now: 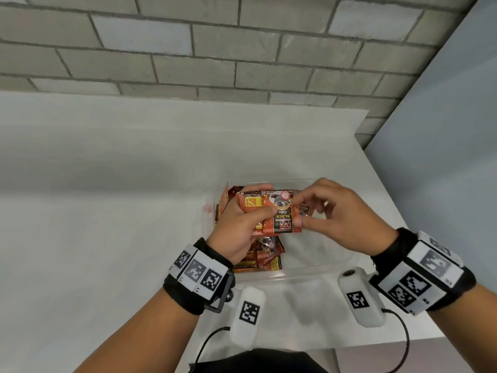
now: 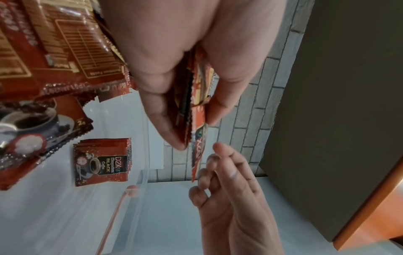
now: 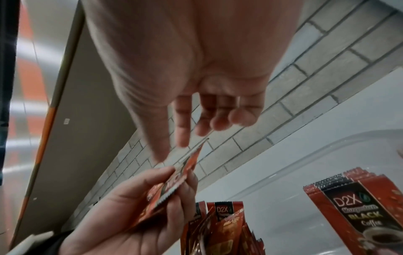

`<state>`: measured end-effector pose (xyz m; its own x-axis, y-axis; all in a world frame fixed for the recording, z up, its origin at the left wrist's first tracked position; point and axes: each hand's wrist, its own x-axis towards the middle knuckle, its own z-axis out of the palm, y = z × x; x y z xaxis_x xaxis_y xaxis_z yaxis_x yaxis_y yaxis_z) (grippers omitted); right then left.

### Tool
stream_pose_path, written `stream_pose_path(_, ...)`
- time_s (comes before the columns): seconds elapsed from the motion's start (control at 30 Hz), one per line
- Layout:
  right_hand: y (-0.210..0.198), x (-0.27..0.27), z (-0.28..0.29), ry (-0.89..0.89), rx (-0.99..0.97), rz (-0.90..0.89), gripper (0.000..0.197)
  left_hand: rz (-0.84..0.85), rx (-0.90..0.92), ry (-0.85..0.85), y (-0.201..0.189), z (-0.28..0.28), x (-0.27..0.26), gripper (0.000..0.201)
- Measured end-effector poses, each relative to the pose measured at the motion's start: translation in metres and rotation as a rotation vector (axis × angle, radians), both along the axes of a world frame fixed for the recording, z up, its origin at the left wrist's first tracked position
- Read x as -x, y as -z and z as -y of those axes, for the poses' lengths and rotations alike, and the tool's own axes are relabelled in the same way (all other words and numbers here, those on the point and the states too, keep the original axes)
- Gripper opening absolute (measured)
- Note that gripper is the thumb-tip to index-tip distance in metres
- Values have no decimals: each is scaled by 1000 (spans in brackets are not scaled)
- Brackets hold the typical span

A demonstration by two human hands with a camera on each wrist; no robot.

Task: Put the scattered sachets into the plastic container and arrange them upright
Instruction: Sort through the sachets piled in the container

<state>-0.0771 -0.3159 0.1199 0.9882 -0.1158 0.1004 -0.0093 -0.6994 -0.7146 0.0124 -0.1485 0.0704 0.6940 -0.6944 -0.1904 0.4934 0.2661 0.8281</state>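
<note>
Above the clear plastic container (image 1: 269, 276) my left hand (image 1: 258, 211) grips a small stack of red coffee sachets (image 1: 279, 219), thumb in front and fingers behind. My right hand (image 1: 301, 213) pinches the right edge of the front sachet, index finger at its top corner and thumb at its bottom corner. The left wrist view shows the held sachets (image 2: 197, 120) edge-on between thumb and fingers, with the right hand's fingertips (image 2: 218, 151) at their end. Several sachets (image 1: 266, 257) lie in the container's left part. A group of sachets (image 2: 102, 162) (image 3: 353, 207) stands upright against a container wall.
The container sits on a white counter (image 1: 107, 211) against a grey brick wall (image 1: 242, 49). A grey panel (image 1: 443, 130) closes off the right side. The counter's front edge runs close below my wrists, where the wrist-camera cables hang.
</note>
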Motion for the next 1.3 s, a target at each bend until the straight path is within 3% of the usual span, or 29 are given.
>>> stream_pose_path(0.07,-2,-4,1,90,72,29,26,30,-12,1,0,0,1,39)
stream_pose_path(0.13,-3,-9,0,141,71,-50,28,46,-15,-2,1,1,2,39)
stream_pose_path(0.27,-3,-12,-8,193,-123,-218,30,42,-4,-18,1,3,4,39)
stream_pose_path(0.47,-1,-16,-18,310,-390,-221,35,8,31,-108,1,4,1,39)
stream_pose_path(0.57,1,-18,-20,289,-384,-235,35,-10,41,-145,1,4,-1,40)
stream_pose_path(0.67,0,-21,-18,237,-244,-155,28,-23,45,-122,0,2,-3,48)
stream_pose_path(0.77,-4,-23,-18,152,-164,-117,37,10,31,-59,0,1,-2,43)
stream_pose_path(0.9,-6,-24,-19,191,-390,-200,38,43,28,-98,3,1,-1,43)
stream_pose_path(1.07,-6,-19,-3,232,-524,-298,16,-14,32,-159,0,-1,-4,47)
stream_pose_path(1.13,-8,-24,12,320,-367,-235,17,-66,37,-182,0,-5,-7,41)
stream_pose_path(1.2,-9,-33,29,389,-46,-205,16,-116,49,-229,0,-9,-10,39)
stream_pose_path(1.3,-2,-45,42,272,347,-406,11,-146,64,-247,-1,-13,-13,39)
